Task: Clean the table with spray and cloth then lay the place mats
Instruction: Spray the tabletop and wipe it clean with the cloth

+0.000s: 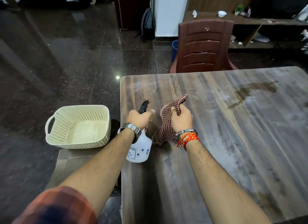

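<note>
My left hand [139,118] grips the neck of a white spray bottle [140,150] with a black nozzle, held over the near left part of the wooden table [233,140]. Its nozzle points away from me across the table. My right hand [181,118] is closed on a red-and-white checked cloth [166,123], which hangs down beside the bottle just above the tabletop. A darker wet patch [250,92] shows on the far right of the dusty surface. Brownish woven place mats [70,162] lie on a seat left of the table, under a basket.
A cream perforated plastic basket [78,127] sits empty on the mats beside the table's left edge. A brown plastic chair [203,45] stands at the table's far side. Behind it are a low wooden shelf [250,20] with clutter and a dark backpack [147,23] on the polished floor.
</note>
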{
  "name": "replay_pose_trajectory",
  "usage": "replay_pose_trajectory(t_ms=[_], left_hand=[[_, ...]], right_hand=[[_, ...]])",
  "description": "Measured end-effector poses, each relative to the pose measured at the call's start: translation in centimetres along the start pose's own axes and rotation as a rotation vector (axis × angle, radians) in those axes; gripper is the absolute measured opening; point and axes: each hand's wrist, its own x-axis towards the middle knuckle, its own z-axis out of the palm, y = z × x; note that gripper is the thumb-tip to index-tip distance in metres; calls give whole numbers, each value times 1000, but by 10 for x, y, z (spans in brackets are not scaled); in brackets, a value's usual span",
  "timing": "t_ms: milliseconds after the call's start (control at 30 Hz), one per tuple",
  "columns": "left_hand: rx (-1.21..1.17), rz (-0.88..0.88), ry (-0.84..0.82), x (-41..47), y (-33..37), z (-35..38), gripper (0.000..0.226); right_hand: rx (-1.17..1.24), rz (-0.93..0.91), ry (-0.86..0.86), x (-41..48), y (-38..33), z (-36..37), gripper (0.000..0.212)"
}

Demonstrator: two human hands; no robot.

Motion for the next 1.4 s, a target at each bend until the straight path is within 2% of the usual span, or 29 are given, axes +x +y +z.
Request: replay_pose_trajectory(t_ms=[67, 133, 233, 333, 433, 600, 767, 867, 967, 1167, 1300, 1400], left_hand=[[44, 34, -25, -4, 2, 9, 35], [91, 32, 41, -11, 4, 19, 41], [104, 34, 142, -16, 8, 36, 38], [96, 12, 68, -19, 13, 52, 31], [89, -3, 3, -21, 16, 64, 35], [184, -16, 110, -19, 20, 81, 31], [-1, -69, -29, -12, 20, 91, 37], [68, -53, -58, -12, 21, 97, 38], [176, -24, 7, -15, 22, 101, 37], [84, -64, -123, -17, 14, 106, 31], [183, -8, -13, -24, 15, 110, 33], [114, -13, 93, -22, 13, 104, 32]], right_hand=[[21, -13, -7, 7, 8, -9, 20], [25, -25, -11, 15, 14, -21, 21], [5, -42, -8, 27, 19, -37, 21], [5, -44, -21, 38, 24, -48, 21], [7, -62, -41, 45, 27, -55, 21], [-7, -61, -77, 59, 35, -58, 24], [-12, -34, -43, 64, 44, -61, 23], [-6, 6, 19, 64, 49, -67, 22], [-15, 31, 40, 63, 50, -76, 20], [-20, 41, 74, 65, 55, -84, 19], [-33, 32, 69, 59, 54, -84, 19], [-33, 34, 68, 56, 53, -85, 20]])
